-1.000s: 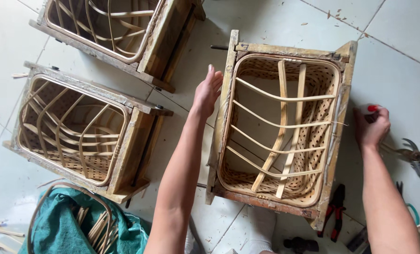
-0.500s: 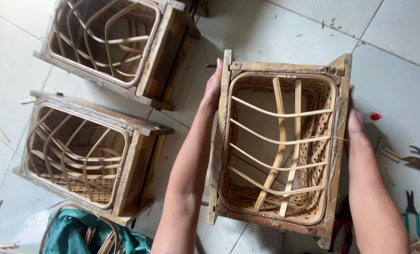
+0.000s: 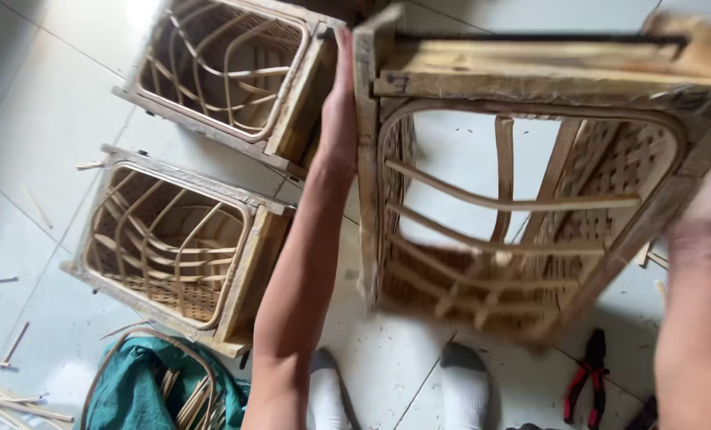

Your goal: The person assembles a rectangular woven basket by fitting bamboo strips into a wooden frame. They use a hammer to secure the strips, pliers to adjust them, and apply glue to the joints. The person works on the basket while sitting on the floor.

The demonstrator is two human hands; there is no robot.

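Left hand (image 3: pixel 341 103) flat against wooden basket frame (image 3: pixel 531 76), fingers extended, gripping side. Right hand (image 3: pixel 710 211) blurred on opposite side; fingers' state indeterminable. Frame tilted above floor (image 3: pixel 37 119).

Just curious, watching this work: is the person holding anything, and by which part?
Yes: the wooden-framed rattan basket, gripped by its two side rails, left hand on one and right hand, blurred, on the other.

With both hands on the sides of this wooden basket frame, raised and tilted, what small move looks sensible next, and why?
Probably tip the basket frame further over, hands staying on its sides: the left hand presses the left edge, the right hand the right, and it hangs tilted above the tiled floor, resting on nothing.
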